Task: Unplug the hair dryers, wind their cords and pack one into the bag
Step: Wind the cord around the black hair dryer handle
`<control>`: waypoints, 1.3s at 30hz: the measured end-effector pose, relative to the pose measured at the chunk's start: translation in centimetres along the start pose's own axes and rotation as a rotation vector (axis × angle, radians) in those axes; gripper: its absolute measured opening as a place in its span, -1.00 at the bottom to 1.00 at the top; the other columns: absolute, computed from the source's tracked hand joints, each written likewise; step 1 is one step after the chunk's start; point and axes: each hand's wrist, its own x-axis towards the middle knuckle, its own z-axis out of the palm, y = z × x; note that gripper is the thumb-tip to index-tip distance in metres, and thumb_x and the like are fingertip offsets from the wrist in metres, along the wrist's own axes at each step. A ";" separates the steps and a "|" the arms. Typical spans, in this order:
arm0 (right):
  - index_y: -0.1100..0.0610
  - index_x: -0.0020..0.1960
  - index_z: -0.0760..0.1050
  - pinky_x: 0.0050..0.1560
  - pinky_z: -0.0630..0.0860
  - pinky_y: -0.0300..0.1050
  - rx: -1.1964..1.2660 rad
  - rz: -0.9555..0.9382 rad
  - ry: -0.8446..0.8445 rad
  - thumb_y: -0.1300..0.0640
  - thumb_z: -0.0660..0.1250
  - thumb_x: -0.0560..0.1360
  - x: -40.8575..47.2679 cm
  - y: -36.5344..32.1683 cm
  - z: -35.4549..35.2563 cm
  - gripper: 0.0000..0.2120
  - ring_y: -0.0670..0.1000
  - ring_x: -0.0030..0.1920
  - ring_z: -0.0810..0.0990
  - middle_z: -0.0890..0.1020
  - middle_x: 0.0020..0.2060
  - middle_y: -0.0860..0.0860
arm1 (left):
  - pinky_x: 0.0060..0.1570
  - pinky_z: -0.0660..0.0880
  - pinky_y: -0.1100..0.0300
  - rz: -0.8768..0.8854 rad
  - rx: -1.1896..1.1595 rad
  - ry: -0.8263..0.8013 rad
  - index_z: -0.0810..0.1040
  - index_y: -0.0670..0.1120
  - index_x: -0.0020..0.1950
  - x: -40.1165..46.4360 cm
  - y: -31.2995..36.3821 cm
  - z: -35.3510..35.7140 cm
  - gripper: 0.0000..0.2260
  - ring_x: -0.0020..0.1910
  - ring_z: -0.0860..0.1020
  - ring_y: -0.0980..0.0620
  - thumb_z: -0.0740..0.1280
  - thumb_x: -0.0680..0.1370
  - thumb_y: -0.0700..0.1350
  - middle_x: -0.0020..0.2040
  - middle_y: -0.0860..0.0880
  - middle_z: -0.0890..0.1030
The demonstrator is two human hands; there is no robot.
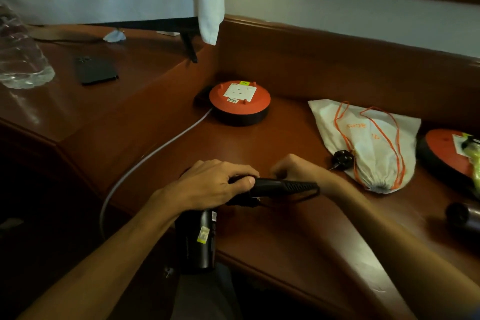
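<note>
- A black hair dryer (197, 239) sits at six o'clock, its barrel hanging over the near edge of the wooden bench (272, 143), its folded handle pointing toward three o'clock.
- The left hand (207, 184) has its grip wrapped over the dryer where handle meets body.
- The right hand (293, 167), just past the handle, is curled; what its grip holds cannot be told.
- At three o'clock lies a white drawstring bag (368, 148) with orange cords, a black plug (342, 158) touching its near side.
- At twelve o'clock rests a round orange extension reel (240, 101), its grey cable (145, 161) trailing toward seven o'clock.
- At ten o'clock, farther off, lies a dark phone (96, 70).
</note>
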 end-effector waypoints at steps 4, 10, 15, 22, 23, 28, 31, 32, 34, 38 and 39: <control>0.25 -0.17 0.61 -0.33 0.41 -0.23 -0.073 0.118 -0.105 0.13 0.43 0.56 1.7 -1.2 -2.9 -0.79 -0.10 -0.38 0.51 0.64 -0.31 0.14 | -0.16 0.33 0.15 0.016 0.004 -0.094 0.41 0.37 0.31 0.2 0.3 -0.4 -0.64 -0.17 0.55 0.25 0.11 0.58 0.43 -0.10 0.21 0.62; 0.08 -0.20 0.55 -0.34 0.42 -0.22 -0.381 0.146 -0.116 0.09 0.33 0.62 3.0 -6.3 -4.9 -0.77 -0.07 -0.33 0.54 0.61 -0.29 0.00 | -0.16 0.43 0.07 0.026 0.087 -0.052 0.12 0.32 0.50 1.1 1.0 0.6 -0.34 -0.09 0.61 0.08 0.28 0.50 0.45 0.01 0.17 0.60; 0.07 0.16 0.41 -0.24 0.54 -0.01 -0.478 0.216 -0.023 0.13 0.25 0.64 1.8 -9.4 -3.1 -0.88 0.08 -0.17 0.59 0.58 -0.10 -0.02 | -0.12 0.44 0.08 0.045 0.088 -0.050 0.10 0.23 0.50 2.0 1.2 1.2 -0.33 0.14 0.62 0.04 0.25 0.51 0.46 0.29 0.16 0.59; -0.04 0.15 0.29 -0.24 0.56 -0.11 -0.527 0.185 0.133 0.00 0.23 0.66 -0.3 -11.3 -2.6 -0.86 -0.03 -0.18 0.56 0.55 -0.11 -0.06 | 0.03 0.46 0.05 0.024 -0.033 0.083 0.30 0.29 0.40 2.1 0.6 0.5 -0.45 0.15 0.63 0.09 0.34 0.49 0.42 0.22 0.19 0.65; -0.02 0.11 0.33 -0.20 0.55 -0.10 -0.509 0.220 0.113 0.00 0.24 0.65 -0.7 -11.2 -2.7 -0.90 -0.03 -0.16 0.54 0.53 -0.11 -0.06 | 0.08 0.48 0.02 0.009 -0.037 0.089 0.34 0.32 0.38 2.1 0.6 0.6 -0.46 0.15 0.63 0.10 0.35 0.46 0.44 0.21 0.20 0.66; -0.01 0.13 0.50 -0.22 0.49 -0.10 -0.559 0.328 0.090 0.05 0.23 0.66 -2.2 -10.0 -2.4 -0.90 0.01 -0.16 0.56 0.57 -0.11 -0.03 | -0.06 0.51 0.00 0.002 -0.045 0.107 0.40 0.41 0.34 2.3 1.0 0.7 -0.47 0.05 0.63 0.10 0.37 0.41 0.48 0.06 0.23 0.67; -0.06 0.14 0.54 -0.26 0.48 -0.10 -0.641 0.337 0.125 -0.01 0.21 0.65 -2.4 -9.5 -2.4 -0.85 0.03 -0.15 0.59 0.59 -0.14 -0.05 | -0.04 0.53 -0.01 -0.011 -0.033 0.112 0.39 0.41 0.35 2.3 1.0 0.6 -0.44 0.04 0.63 0.09 0.34 0.40 0.51 0.04 0.22 0.67; -0.09 0.14 0.55 -0.29 0.44 -0.11 -0.675 0.336 0.139 -0.05 0.21 0.65 -2.5 -9.4 -2.5 -0.83 0.03 -0.14 0.59 0.60 -0.14 -0.06 | -0.05 0.53 0.00 -0.024 -0.034 0.123 0.40 0.41 0.34 2.3 1.0 0.5 -0.45 0.01 0.63 0.10 0.34 0.39 0.51 0.02 0.22 0.67; -0.12 0.16 0.58 -0.29 0.44 -0.09 -0.666 0.306 0.176 -0.11 0.22 0.64 -2.8 -9.0 -2.8 -0.80 0.03 -0.15 0.59 0.61 -0.16 -0.06 | -0.11 0.48 0.07 -0.055 -0.059 0.147 0.42 0.41 0.30 2.3 1.1 0.2 -0.49 -0.06 0.61 0.15 0.37 0.40 0.48 -0.04 0.22 0.66; -0.01 0.24 0.63 -0.42 0.35 -0.22 -0.235 0.154 0.213 0.07 0.24 0.67 -3.6 -7.7 -2.3 -0.76 -0.10 -0.41 0.50 0.55 -0.38 -0.11 | -0.14 0.45 0.13 -0.100 -0.132 0.182 0.47 0.42 0.23 2.3 1.2 0.0 -0.55 -0.12 0.57 0.26 0.44 0.38 0.43 -0.10 0.26 0.64; 0.00 0.30 0.60 -0.43 0.33 -0.24 -0.121 0.117 0.240 0.11 0.23 0.67 -3.9 -7.5 -1.8 -0.74 -0.10 -0.44 0.48 0.53 -0.42 -0.11 | -0.07 0.50 0.11 -0.116 -0.157 0.194 0.47 0.43 0.23 2.4 1.0 -0.1 -0.53 -0.06 0.60 0.23 0.45 0.37 0.43 -0.05 0.26 0.66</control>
